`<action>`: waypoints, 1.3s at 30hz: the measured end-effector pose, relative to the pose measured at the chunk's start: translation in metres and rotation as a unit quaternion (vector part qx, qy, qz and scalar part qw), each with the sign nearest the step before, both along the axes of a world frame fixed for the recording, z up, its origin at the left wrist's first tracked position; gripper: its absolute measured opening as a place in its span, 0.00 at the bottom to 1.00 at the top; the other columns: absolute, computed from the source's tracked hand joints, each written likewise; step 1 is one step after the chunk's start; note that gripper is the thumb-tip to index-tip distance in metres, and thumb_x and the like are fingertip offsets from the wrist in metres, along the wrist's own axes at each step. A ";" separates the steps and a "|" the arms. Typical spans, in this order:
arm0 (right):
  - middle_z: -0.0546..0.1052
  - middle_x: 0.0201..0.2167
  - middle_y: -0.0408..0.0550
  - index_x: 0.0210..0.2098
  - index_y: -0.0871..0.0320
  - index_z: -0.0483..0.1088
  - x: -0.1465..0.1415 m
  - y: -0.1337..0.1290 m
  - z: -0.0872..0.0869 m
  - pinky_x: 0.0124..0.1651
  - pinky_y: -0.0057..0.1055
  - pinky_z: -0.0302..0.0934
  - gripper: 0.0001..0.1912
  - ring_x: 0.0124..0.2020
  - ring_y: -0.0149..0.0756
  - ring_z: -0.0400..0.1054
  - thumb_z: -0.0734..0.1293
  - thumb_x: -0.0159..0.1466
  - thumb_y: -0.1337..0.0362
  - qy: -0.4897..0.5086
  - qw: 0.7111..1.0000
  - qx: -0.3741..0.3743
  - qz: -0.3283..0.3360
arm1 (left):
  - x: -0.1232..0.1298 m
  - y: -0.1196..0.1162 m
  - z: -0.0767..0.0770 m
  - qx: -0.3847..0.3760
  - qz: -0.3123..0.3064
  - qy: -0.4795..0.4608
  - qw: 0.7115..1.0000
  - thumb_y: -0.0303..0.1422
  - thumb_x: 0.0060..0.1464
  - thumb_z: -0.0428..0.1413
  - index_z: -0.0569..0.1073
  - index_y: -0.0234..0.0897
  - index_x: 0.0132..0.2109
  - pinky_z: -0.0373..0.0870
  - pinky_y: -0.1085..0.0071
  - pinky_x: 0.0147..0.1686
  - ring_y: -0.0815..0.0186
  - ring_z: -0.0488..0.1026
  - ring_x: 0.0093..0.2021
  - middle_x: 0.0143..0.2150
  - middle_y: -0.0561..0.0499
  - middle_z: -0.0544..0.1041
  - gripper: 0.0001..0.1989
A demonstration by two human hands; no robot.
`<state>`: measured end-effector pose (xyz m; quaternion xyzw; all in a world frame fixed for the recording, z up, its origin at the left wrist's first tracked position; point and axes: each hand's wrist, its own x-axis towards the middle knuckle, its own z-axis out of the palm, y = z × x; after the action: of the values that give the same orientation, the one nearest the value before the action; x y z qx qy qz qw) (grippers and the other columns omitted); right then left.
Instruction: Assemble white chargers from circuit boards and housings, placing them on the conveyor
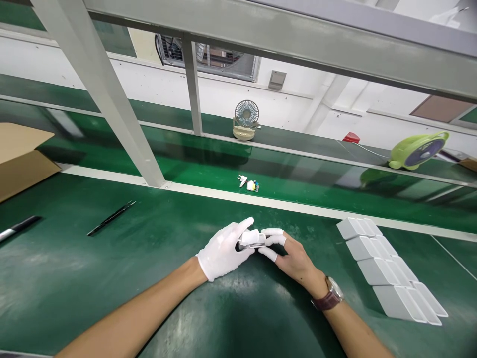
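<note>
My left hand [226, 251], in a white glove, is closed around a small white plastic housing [257, 239] with a white block-shaped part in it. From the other side, the white-covered fingertips of my right hand [288, 252] grip the end of the same housing. Part of it is hidden behind my fingers. Beyond my hands, a white two-pin plug piece [242, 180] and a small circuit board [254, 186] with coloured components lie on the green surface past the pale rail.
White plastic casings [387, 271] stand in rows at right. A black tweezer-like tool [112, 219], a dark pen-like tool [18, 227] and a cardboard box [26, 159] lie left. A metal post [108, 94] rises from the bench edge. Fans [246, 119] stand behind on the shelf.
</note>
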<state>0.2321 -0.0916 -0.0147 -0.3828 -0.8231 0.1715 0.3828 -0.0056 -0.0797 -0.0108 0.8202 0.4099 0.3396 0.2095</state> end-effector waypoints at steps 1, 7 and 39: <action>0.77 0.50 0.52 0.43 0.53 0.70 0.000 0.000 -0.001 0.53 0.42 0.72 0.07 0.52 0.41 0.74 0.70 0.67 0.62 0.017 1.000 -0.014 -0.008 | 0.000 0.000 0.000 0.001 0.001 -0.003 1.000 0.31 0.57 0.60 0.54 0.46 0.68 0.74 0.62 0.47 0.60 0.76 0.45 0.46 0.49 0.76 0.36; 0.75 0.53 0.52 0.48 0.52 0.69 -0.002 -0.001 -0.002 0.56 0.44 0.69 0.13 0.54 0.42 0.73 0.72 0.65 0.63 0.051 0.998 -0.028 -0.019 | -0.002 0.001 -0.001 -0.008 -0.003 -0.009 1.000 0.31 0.58 0.60 0.53 0.46 0.69 0.74 0.61 0.48 0.59 0.76 0.47 0.47 0.49 0.77 0.37; 0.75 0.50 0.48 0.53 0.51 0.63 -0.016 -0.006 -0.017 0.51 0.41 0.69 0.18 0.49 0.42 0.73 0.69 0.65 0.61 0.061 0.993 -0.100 -0.013 | -0.046 0.078 -0.002 -0.088 0.233 -0.027 0.968 0.42 0.58 0.58 0.65 0.36 0.63 0.76 0.63 0.50 0.59 0.76 0.52 0.56 0.41 0.75 0.29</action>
<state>0.2157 -0.0974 -0.0317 -0.4192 -0.7714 0.2713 0.3944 -0.0519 -0.0017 -0.0125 0.6711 0.6121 0.3632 0.2074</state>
